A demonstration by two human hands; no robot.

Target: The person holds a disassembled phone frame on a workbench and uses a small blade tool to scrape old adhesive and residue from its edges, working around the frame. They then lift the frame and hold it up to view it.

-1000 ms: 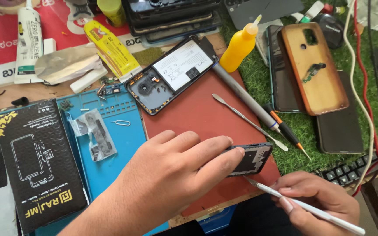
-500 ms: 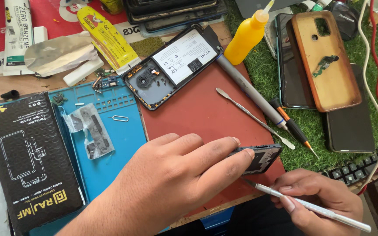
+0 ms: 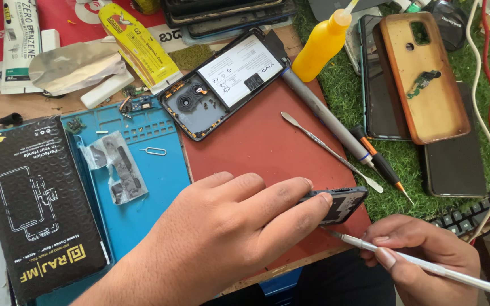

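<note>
Ahead of the left hand (image 3: 228, 238) the red mat (image 3: 256, 147) lies bare up to the opened phone (image 3: 222, 82), while a metal pry tool (image 3: 330, 150) and screwdrivers (image 3: 370, 153) hem it on the right, a plastic bag (image 3: 114, 167) to the left.

Head camera looks steeply down, close over workbench (image 3: 256, 141).

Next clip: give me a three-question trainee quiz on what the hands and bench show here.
1. True or false: the left hand pins a small dark phone part on the red mat.
2. What does the right hand hold? A) yellow bottle B) thin metal tool C) screwdriver
3. Which mat holds the SIM pin?

Key: 1 true; 2 B, the thin metal tool; 3 the blue mat.
</note>
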